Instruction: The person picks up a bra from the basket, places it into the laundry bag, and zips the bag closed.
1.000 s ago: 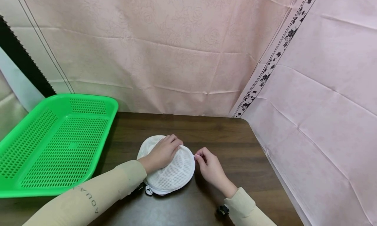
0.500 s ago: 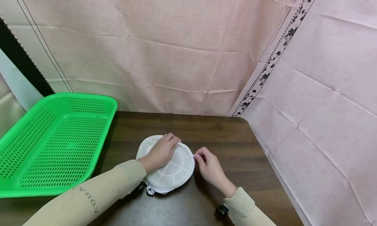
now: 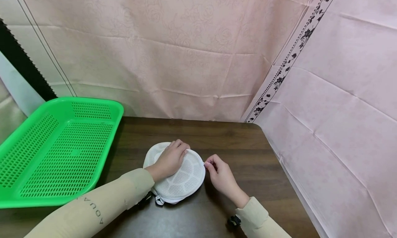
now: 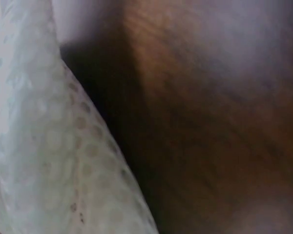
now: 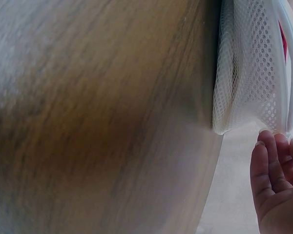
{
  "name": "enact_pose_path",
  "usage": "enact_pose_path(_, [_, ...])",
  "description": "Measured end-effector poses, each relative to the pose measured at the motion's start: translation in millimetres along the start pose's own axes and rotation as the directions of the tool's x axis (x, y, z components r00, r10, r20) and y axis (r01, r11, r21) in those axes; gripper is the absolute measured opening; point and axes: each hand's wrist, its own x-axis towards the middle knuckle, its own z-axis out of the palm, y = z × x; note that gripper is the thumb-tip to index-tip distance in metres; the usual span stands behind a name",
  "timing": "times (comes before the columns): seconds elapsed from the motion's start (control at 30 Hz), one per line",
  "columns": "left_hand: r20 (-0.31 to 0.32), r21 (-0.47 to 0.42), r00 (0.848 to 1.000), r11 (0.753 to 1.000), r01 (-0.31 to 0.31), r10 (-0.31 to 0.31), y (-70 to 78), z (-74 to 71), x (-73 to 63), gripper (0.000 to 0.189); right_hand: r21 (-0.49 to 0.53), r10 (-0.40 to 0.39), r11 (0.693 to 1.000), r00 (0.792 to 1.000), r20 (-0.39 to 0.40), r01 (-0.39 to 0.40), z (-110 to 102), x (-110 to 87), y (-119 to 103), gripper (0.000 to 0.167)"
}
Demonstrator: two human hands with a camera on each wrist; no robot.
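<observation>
A round white mesh laundry bag (image 3: 186,177) with a piped rim stands on the table in the head view. My left hand (image 3: 170,161) lies across its top and holds it at the far rim, fingers bent over the edge. At the bag's right edge my right hand (image 3: 221,176) pinches a small white piece, seemingly the zipper pull, between thumb and forefinger. In the right wrist view the bag's mesh side (image 5: 256,63) rises above those fingers, and a bit of red shows behind the rim. Only blurred mesh (image 4: 53,146) fills the left wrist view's left side.
A green perforated plastic basket (image 3: 108,155) stands on the left of the brown wooden table (image 3: 242,141). Pale patterned cloth (image 3: 186,58) hangs behind the table and along its right side. A small white loop (image 3: 159,200) sticks out at the bag's near edge.
The bag and left hand have shifted very slightly left since the first frame. Both hands keep the same hold, and the right hand stays nearly still.
</observation>
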Motion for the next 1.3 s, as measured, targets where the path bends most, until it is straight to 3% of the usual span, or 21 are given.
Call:
enact_pose_path(0.5, [-0.013,-0.017,1.0,1.0,0.021,-0.021,0.6,-1.2,-1.1,0.016,0.013,-0.001,1.0,1.0,0.006,0.0,-1.4,-1.0,-1.7,0.004])
enact_pose_path(0.77, [-0.033,-0.007,0.999,1.0,0.003,-0.003,-2.6,0.7,-1.6,0.015,0.03,-0.003,1.0,1.0,-0.007,0.003,-2.0,-2.8,3.2,0.009])
enact_pose_path(1.1, [-0.057,-0.004,0.998,1.0,-0.013,0.013,-6.3,1.6,-1.9,0.016,0.037,-0.069,0.997,0.998,0.005,0.069,-4.2,-9.0,3.4,0.01])
enact_pose_path(1.3, [-0.037,-0.021,0.999,0.999,0.024,-0.025,-5.5,0.0,-2.1,0.018,0.019,-0.058,0.998,0.998,0.031,0.057,-5.7,-9.8,3.8,0.008])
